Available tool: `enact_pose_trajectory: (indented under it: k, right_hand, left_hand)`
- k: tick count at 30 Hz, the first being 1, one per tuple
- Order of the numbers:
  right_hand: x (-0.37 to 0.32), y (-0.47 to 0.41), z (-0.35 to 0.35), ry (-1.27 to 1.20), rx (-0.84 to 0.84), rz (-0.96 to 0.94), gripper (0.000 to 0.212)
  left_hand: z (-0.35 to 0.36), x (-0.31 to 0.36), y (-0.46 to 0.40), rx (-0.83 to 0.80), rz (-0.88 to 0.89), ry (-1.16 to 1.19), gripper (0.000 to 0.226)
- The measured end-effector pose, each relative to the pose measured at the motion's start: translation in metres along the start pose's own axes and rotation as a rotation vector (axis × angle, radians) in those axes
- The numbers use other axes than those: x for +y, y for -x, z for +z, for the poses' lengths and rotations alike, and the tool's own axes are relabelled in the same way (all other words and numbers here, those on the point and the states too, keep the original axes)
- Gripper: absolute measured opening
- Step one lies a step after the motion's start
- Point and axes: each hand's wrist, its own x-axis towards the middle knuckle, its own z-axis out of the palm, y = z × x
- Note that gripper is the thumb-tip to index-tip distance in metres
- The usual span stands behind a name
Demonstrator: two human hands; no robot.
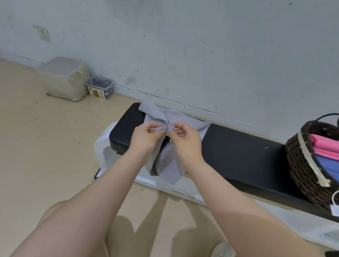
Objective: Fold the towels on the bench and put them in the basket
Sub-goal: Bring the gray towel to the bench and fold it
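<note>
One grey towel, pinched by both hands; one basket.

Head camera looks down, near the bench.

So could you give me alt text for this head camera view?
Both hands, left hand and right hand, pinch a bunched grey towel over a black bench. At the bench's right end a wicker basket holds folded pink and blue towels.

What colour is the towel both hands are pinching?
Grey towel, pinched by left hand and right hand; head view.
</note>
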Motion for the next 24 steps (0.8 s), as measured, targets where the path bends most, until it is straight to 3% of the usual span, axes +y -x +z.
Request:
enact_pose_trajectory:
  k: [3,7,14,20,24]
  right_hand:
    - [0.001,0.006,-0.009,0.033,0.009,-0.004,0.015]
    - [0.0,0.012,-0.016,0.08,0.01,-0.056,0.003]
    - [0.006,0.009,-0.03,0.093,0.07,-0.035,0.003]
    - [0.008,0.01,-0.03,0.016,0.155,0.0,0.002]
    - [0.005,0.016,-0.021,0.036,0.095,-0.016,0.006]
  left_hand:
    - [0.012,0.005,0.007,0.074,-0.038,0.02,0.016]
    - [0.024,0.013,0.019,-0.008,-0.035,0.115,0.01]
    - [0.03,0.014,0.03,-0.105,-0.005,0.123,0.012]
    - [0.026,0.011,0.029,0.035,0.055,0.011,0.006]
    - [0.028,0.01,0.032,0.046,0.073,-0.014,0.007]
